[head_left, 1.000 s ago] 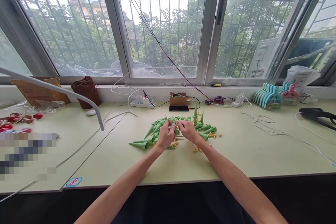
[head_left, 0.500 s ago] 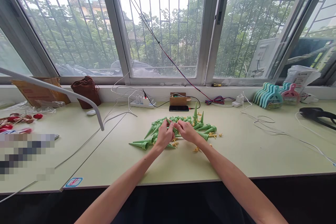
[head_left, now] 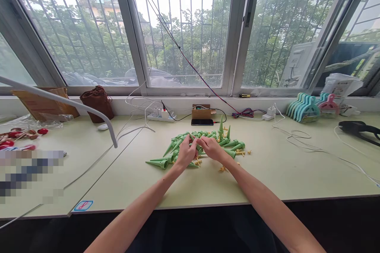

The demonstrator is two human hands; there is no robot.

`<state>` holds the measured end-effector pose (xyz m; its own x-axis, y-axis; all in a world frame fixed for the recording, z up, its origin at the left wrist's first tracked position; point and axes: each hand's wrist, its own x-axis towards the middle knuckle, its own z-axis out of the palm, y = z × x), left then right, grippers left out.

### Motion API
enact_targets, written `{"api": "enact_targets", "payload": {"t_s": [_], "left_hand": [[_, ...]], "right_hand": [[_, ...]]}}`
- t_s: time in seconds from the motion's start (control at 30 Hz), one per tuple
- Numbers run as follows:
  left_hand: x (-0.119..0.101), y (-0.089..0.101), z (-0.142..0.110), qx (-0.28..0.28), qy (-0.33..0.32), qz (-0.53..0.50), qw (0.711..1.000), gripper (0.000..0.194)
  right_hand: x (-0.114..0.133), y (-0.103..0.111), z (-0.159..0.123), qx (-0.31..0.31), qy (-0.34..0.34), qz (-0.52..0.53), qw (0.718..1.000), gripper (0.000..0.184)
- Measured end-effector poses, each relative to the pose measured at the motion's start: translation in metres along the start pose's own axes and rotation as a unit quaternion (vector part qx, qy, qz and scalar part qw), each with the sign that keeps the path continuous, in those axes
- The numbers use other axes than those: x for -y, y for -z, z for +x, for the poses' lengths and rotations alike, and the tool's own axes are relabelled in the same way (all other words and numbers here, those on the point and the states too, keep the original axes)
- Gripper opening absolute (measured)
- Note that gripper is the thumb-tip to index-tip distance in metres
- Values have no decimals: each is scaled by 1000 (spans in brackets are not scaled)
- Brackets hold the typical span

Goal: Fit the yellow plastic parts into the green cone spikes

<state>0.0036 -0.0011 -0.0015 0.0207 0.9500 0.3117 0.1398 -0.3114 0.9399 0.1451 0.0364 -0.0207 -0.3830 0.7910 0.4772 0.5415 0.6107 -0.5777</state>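
Observation:
My left hand [head_left: 186,153] is closed round a green plastic watering spike [head_left: 191,137], whose pointed end slants up and to the left. Against it, my right hand [head_left: 211,148] has its fingers pinched together at the spike; what lies between them is hidden. Around both hands spreads a pile of similar green spikes [head_left: 162,163], most on their sides. One upright spike [head_left: 221,128] stands behind my right hand. Small yellow valve pieces [head_left: 198,162] lie among the spikes, and another yellow piece [head_left: 221,169] is under my right wrist.
Behind the pile are a black phone [head_left: 202,122], a small cardboard box [head_left: 201,113] and a power strip [head_left: 162,116]. Blue clips [head_left: 303,108] stand at the right. A grey curved stand [head_left: 109,124] reaches in from the left; white cables [head_left: 308,148] cross the table.
The spike in my left hand has tilted slightly, and more of it shows between my hands. My right fingers have shifted a little; the pile has not moved.

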Motion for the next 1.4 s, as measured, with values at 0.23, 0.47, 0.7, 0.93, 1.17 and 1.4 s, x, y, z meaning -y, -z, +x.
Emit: {"api": "enact_targets", "payload": {"t_s": [0.23, 0.47, 0.7, 0.93, 1.17, 1.4], "left_hand": [[0, 1, -1, 15, -6, 2, 1000, 20], [3, 0, 0, 24, -10, 11, 1000, 20], [10, 1, -1, 39, -42, 40, 998, 18], [10, 1, -1, 39, -48, 57, 996, 21], [13, 1, 1, 24, -56, 61, 996, 18], [12, 1, 3, 8, -47, 54, 997, 17]], "right_hand": [[2, 1, 0, -1, 2, -4, 1000, 51], [2, 1, 0, 2, 5, -15, 1000, 57], [5, 3, 0, 11, 3, -12, 1000, 60], [9, 5, -1, 13, -5, -11, 1000, 62], [8, 4, -1, 10, -1, -10, 1000, 59], [7, 3, -1, -3, -11, -23, 1000, 54]]}}
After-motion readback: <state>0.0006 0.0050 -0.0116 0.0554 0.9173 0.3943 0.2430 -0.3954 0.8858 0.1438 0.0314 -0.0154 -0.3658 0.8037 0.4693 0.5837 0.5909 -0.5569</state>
